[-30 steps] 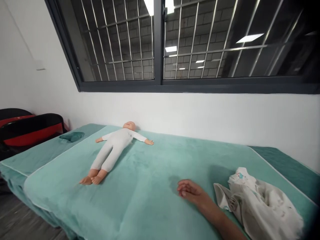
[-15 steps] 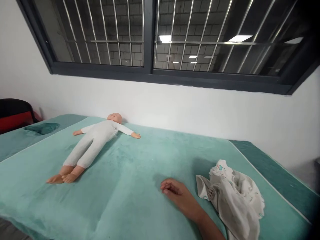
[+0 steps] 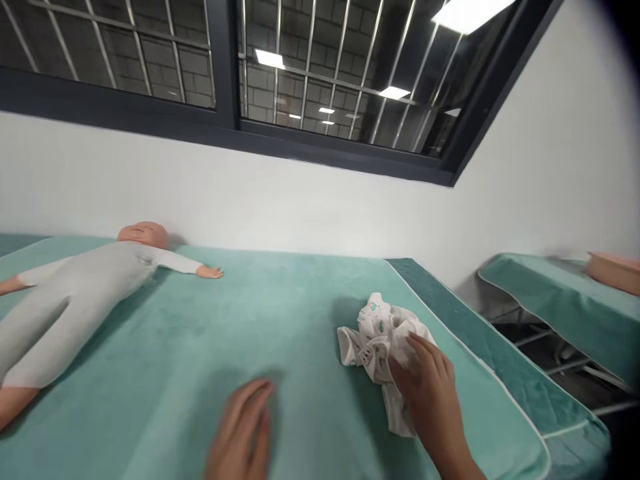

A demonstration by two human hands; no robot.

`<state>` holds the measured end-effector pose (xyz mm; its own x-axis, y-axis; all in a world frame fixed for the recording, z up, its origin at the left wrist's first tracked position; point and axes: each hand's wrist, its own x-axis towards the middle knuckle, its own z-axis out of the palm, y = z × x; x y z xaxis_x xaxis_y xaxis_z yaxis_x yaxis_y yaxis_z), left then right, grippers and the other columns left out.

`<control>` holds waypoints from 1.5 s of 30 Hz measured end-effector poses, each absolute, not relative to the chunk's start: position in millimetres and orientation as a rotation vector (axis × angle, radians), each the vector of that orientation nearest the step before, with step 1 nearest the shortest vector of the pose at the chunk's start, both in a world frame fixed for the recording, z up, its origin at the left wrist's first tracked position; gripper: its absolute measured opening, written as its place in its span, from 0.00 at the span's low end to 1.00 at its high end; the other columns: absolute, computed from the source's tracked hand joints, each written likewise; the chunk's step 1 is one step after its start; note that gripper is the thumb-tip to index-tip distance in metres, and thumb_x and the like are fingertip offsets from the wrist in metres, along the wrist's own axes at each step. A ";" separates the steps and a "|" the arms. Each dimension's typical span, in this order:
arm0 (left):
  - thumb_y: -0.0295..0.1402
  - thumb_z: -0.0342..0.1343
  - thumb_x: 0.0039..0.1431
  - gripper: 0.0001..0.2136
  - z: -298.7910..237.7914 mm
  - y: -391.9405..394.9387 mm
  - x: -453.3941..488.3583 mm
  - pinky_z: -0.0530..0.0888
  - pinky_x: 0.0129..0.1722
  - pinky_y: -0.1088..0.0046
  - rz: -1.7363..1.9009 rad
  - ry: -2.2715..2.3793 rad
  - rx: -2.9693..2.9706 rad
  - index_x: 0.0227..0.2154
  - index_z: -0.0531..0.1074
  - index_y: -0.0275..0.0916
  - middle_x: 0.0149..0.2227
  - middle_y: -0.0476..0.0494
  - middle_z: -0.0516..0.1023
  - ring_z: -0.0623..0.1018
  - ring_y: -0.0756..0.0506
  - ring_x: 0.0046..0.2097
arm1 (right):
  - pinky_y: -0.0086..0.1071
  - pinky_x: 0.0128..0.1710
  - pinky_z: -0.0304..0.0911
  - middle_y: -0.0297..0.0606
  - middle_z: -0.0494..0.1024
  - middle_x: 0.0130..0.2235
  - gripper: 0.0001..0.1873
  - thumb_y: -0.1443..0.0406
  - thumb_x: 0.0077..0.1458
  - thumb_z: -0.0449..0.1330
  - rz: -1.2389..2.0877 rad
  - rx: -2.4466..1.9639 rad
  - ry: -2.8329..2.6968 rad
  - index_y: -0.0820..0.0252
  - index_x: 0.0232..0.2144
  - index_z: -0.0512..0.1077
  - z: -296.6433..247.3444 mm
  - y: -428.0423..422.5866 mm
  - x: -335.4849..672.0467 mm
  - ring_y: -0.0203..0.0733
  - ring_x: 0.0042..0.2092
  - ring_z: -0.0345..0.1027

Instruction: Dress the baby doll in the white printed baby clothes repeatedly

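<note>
In front of me, the bed [image 3: 260, 307] runs up to the wall [image 3: 300, 207], with the window [image 3: 320, 143] set above it. The baby doll [image 3: 95, 273] lies on the bed to my left, its head by the wall. My right hand [image 3: 430, 393] has the garment [image 3: 373, 320] at the bed's right part. My left hand [image 3: 243, 430] is nearer me, between doll and garment. Farther right, apart, stands a second bed [image 3: 560, 287] with a container [image 3: 615, 270] on it.
</note>
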<state>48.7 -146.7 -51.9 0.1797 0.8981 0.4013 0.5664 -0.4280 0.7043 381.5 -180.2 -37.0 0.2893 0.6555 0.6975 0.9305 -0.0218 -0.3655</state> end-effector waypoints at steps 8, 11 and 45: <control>0.33 0.58 0.54 0.19 -38.5 -65.3 243.5 0.70 0.51 0.63 0.872 0.663 2.098 0.51 0.72 0.42 0.50 0.42 0.75 0.73 0.41 0.51 | 0.47 0.52 0.61 0.52 0.69 0.53 0.37 0.48 0.52 0.59 -0.287 -1.985 -1.194 0.63 0.58 0.61 -51.5 -172.0 443.1 0.57 0.54 0.63; 0.32 0.62 0.50 0.18 -41.6 -65.6 257.5 0.66 0.54 0.58 0.855 0.602 2.286 0.46 0.74 0.43 0.50 0.43 0.74 0.70 0.39 0.53 | 0.42 0.45 0.64 0.48 0.74 0.47 0.33 0.46 0.51 0.58 0.019 -2.077 -1.093 0.62 0.52 0.67 -36.5 -174.5 455.3 0.54 0.48 0.69; 0.36 0.56 0.56 0.10 125.7 -117.3 20.5 0.69 0.33 0.75 0.408 1.013 2.358 0.40 0.77 0.46 0.37 0.52 0.80 0.77 0.46 0.36 | 0.32 0.32 0.61 0.35 0.73 0.30 0.13 0.55 0.45 0.57 0.683 -1.348 -1.014 0.59 0.29 0.68 52.7 -32.5 300.6 0.40 0.32 0.66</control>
